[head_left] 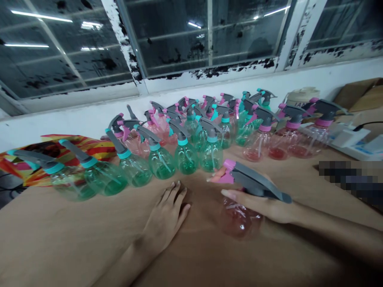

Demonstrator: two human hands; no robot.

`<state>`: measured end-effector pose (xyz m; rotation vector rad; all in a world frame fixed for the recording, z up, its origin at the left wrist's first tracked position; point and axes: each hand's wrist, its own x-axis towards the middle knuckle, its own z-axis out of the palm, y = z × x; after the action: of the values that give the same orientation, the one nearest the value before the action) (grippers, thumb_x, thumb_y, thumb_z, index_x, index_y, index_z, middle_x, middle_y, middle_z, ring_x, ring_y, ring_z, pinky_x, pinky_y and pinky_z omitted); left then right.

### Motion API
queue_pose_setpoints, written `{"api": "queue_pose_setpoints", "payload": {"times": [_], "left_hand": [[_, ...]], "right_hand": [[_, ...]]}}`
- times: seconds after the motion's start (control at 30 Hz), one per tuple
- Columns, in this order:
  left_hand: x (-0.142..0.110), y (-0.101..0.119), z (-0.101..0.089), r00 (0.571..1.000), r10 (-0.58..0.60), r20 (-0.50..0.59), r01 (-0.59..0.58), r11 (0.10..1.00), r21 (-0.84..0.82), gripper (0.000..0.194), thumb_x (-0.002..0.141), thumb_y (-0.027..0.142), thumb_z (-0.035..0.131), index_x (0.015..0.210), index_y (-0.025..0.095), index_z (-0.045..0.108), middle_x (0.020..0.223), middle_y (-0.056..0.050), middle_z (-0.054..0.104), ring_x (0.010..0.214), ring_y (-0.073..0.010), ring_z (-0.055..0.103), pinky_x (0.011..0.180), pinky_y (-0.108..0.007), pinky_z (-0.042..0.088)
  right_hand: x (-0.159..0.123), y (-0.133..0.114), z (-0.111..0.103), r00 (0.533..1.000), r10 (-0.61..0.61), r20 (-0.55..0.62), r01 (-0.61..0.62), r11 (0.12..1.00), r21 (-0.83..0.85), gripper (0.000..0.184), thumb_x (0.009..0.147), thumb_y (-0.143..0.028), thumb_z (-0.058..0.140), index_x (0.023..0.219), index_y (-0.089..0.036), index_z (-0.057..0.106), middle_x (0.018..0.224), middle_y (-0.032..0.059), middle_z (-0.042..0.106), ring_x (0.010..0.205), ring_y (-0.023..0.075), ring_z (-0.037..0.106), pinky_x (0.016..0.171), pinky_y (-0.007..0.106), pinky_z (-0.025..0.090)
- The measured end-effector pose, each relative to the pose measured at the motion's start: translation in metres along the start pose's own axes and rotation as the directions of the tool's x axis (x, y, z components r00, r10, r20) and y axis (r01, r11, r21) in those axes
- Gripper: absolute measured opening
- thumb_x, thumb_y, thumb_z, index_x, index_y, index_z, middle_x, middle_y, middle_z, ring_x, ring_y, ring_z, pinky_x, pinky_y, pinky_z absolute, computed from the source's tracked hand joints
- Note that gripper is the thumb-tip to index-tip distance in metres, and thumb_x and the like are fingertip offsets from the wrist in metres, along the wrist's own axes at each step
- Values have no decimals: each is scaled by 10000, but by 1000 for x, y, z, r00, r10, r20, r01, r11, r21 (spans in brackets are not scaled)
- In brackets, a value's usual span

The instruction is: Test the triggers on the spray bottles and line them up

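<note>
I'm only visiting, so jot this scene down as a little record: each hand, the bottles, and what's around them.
Right hand: holds a pink bottle near its neck
Left hand: open, palm down on the table
Front row, left: six green bottles
Front row, right: three pink bottles
Behind: more bottles of both colours, crowded; exact count unclear
Far left: striped bag, red and yellow
Far right: tub and box
Background: windows with dark panes
</note>
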<state>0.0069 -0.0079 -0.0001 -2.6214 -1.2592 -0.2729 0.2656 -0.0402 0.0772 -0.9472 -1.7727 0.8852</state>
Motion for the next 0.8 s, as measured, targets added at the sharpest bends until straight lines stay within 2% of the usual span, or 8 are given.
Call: {"api": "queue_pose_setpoints", "payload": {"times": [0.1,0.2,0.33,0.5,0.6,0.7,0.73,0.8], "left_hand": [[0,0,-1,1000,-1,-1,1,1000,-3,453,993,364,287,1311,98,471,1397,-147,443,1288,-273,400,1040,-440,357],[0,1,-1,1000,1,1,-1,1000,-5,448,990,360,302,1302,94,483,1386,-149,455,1277,-279,414,1037,-447,361],[0,1,-1,1000,-2,-8,2,1000,-2,453,992,373,294,1303,105,484,1398,-139,444,1281,-271,410,1051,-437,346],[0,2,-2,1000,-19,13,20,1000,-21,436,987,366,317,1311,118,470,1401,-134,442,1293,-265,398,1055,-433,342],[0,3,-3,999,-22,31,23,999,-24,433,983,362,332,1311,113,465,1400,-142,442,1298,-270,390,1052,-438,345],[0,2,-3,999,-20,38,20,1000,-7,431,981,350,342,1319,108,455,1409,-146,429,1301,-274,385,1052,-436,346],[-1,2,-2,999,-17,38,17,1000,0,430,980,346,345,1320,106,454,1410,-146,428,1300,-275,387,1052,-437,346],[-1,0,-1,1000,-7,28,7,1000,13,425,980,343,348,1317,109,460,1409,-144,430,1296,-277,393,1050,-440,349]], "right_hand": [[1,0,0,997,-77,-25,78,996,44,137,796,-322,638,923,-273,623,917,-6,670,870,180,630,762,292,507],[0,2,0,996,-89,-21,90,994,57,116,828,-372,600,847,-260,622,829,-13,656,771,159,628,722,282,505],[-3,7,0,999,-40,-12,40,998,42,242,859,-438,533,757,-225,585,701,-11,589,645,143,588,630,280,501],[-5,8,0,1000,-27,-14,28,999,36,208,868,-411,525,781,-230,578,732,-4,616,719,166,628,660,298,520],[-5,4,0,998,-55,-4,56,997,47,154,836,-387,584,919,-262,617,889,7,679,852,190,650,805,334,515],[-5,0,1,1000,-3,-15,5,991,130,425,743,-360,694,1142,-313,557,1096,8,675,1008,213,631,876,333,499],[-5,0,2,1000,18,-22,-14,985,171,502,710,-354,721,1174,-322,531,1130,7,664,1019,216,630,860,329,509],[-5,2,3,997,37,-73,-20,976,215,546,642,-366,767,1133,-315,535,1100,7,668,960,224,644,785,327,529]]}}
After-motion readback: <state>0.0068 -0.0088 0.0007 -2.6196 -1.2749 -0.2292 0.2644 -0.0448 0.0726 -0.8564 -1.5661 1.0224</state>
